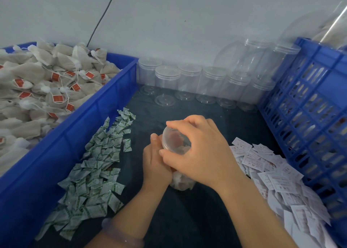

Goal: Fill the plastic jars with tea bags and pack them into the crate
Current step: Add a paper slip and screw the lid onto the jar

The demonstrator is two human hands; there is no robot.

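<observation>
tea-bag tags (55,76): red, print too small to read | left hand (156,163) grips jar (181,183) | right hand (203,153) above, grips lid (171,140)

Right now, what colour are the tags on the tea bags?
Red tags, seen in head view.

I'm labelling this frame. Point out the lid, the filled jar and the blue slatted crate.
lid (173,141): head view, middle of its clear top face.
filled jar (181,183): head view, its visible base end.
blue slatted crate (309,105): head view, its slatted side wall.
</observation>
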